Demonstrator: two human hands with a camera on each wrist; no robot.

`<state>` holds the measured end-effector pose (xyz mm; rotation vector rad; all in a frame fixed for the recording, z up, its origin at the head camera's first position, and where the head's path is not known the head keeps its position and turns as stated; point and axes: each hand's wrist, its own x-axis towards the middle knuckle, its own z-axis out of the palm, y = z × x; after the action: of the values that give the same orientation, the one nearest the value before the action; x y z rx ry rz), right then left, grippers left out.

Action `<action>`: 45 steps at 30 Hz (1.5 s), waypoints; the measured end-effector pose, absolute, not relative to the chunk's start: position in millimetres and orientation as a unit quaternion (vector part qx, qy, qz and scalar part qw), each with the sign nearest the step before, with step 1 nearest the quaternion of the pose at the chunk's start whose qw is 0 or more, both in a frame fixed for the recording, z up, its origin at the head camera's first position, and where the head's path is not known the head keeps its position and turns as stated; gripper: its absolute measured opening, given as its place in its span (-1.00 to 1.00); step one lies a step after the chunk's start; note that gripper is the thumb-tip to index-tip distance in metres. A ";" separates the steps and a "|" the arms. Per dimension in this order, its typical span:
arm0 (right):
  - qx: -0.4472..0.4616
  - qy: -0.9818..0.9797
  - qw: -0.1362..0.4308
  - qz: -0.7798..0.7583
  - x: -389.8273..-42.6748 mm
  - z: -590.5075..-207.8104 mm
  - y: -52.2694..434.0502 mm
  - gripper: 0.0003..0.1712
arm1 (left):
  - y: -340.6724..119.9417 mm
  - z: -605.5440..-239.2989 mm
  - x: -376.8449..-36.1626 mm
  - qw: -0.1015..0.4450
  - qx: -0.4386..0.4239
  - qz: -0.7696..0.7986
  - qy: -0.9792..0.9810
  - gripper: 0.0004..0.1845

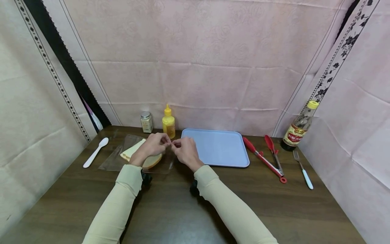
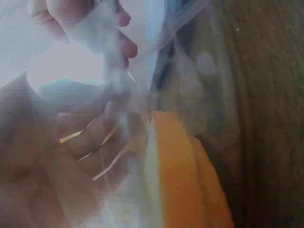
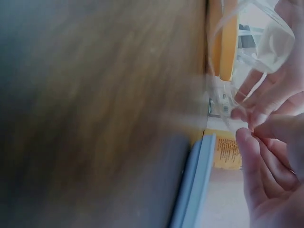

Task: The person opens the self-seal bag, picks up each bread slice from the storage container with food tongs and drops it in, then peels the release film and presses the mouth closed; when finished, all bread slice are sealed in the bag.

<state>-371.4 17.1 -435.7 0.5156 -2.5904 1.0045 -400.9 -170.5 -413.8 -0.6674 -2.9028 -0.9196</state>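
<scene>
A clear plastic bag (image 1: 122,159) lies on the wooden table (image 1: 182,210) with sliced bread (image 1: 134,150) inside. My left hand (image 1: 165,142) and right hand (image 1: 177,144) meet fingertip to fingertip above the bag's right end, each pinching the thin plastic at its mouth. In the left wrist view the film (image 2: 109,71) is drawn up over my fingers (image 2: 71,156), beside the bread's orange crust (image 2: 180,175). In the right wrist view my fingertips (image 3: 247,137) pinch the plastic (image 3: 261,38) near the bread (image 3: 228,42).
A light blue tray (image 1: 216,149) lies just right of my hands. Behind them stand a yellow squeeze bottle (image 1: 168,123) and a small spice jar (image 1: 146,122). A white spoon (image 1: 95,152) lies at the left. Red tongs (image 1: 268,157), a fork (image 1: 303,169) and a dark sauce bottle (image 1: 300,127) are at the right.
</scene>
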 end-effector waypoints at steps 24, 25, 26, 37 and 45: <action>0.165 -0.911 0.177 0.333 -367.2 -426.6 1.7 -0.83 | -183.4 -403.2 -397.7 0.023 -0.250 -0.334 -0.909 -0.88; 0.166 -0.912 0.183 0.328 -367.5 -426.9 1.8 -0.83 | -182.9 -402.6 -397.4 0.021 -0.251 -0.330 -0.910 -0.87; 0.166 -0.913 0.187 0.323 -367.6 -426.6 1.8 -0.84 | -182.6 -401.4 -396.8 0.019 -0.251 -0.328 -0.911 -0.87; 0.146 -0.914 0.193 0.325 -366.8 -429.7 7.6 -0.89 | -179.2 -399.9 -394.6 0.016 -0.254 -0.317 -0.913 -0.90; 0.158 -0.910 0.186 0.335 -362.0 -429.0 10.9 -0.91 | -186.5 -405.5 -398.4 0.054 -0.238 -0.306 -0.920 -0.89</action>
<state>-362.0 10.9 -429.0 0.4449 -2.5633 0.9431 -398.4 -186.5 -405.5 -0.7247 -2.7963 -0.9290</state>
